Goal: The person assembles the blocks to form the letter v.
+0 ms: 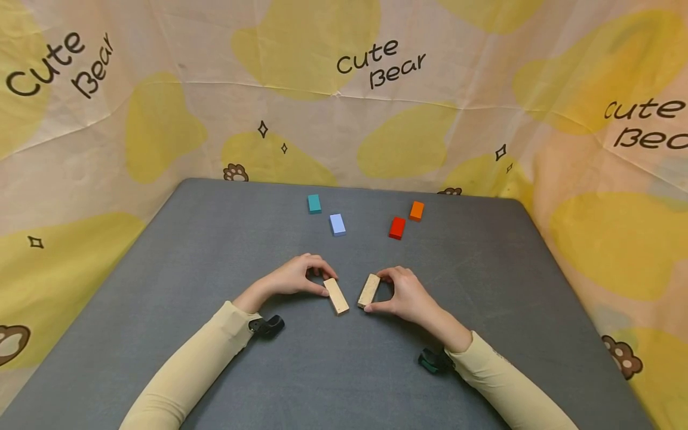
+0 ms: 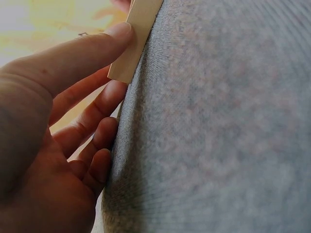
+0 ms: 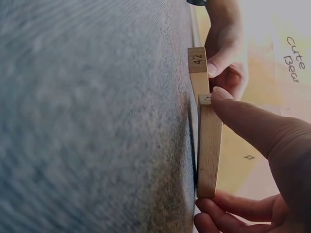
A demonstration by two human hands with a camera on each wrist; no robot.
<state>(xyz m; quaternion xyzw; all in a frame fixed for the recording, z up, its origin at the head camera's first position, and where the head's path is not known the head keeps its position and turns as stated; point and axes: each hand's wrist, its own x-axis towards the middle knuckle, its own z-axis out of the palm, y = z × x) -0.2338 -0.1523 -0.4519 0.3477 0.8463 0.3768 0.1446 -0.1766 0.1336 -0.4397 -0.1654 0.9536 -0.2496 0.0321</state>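
Note:
A plain wooden block lies slanted on the grey table, its near end marked 42 in the right wrist view. At its far left part is my left hand, thumb on the long side and index fingertip by the far end. The left wrist view shows that thumb pressed to the block, other fingers loosely bent below. To the right, a second wooden block leans the opposite way. My right hand pinches this one end to end, thumb at the near end, fingers at the far end. A narrow gap parts the blocks.
Farther back on the table lie a teal block and a light blue block on the left, a red block and an orange block on the right. A patterned cloth hangs behind the table.

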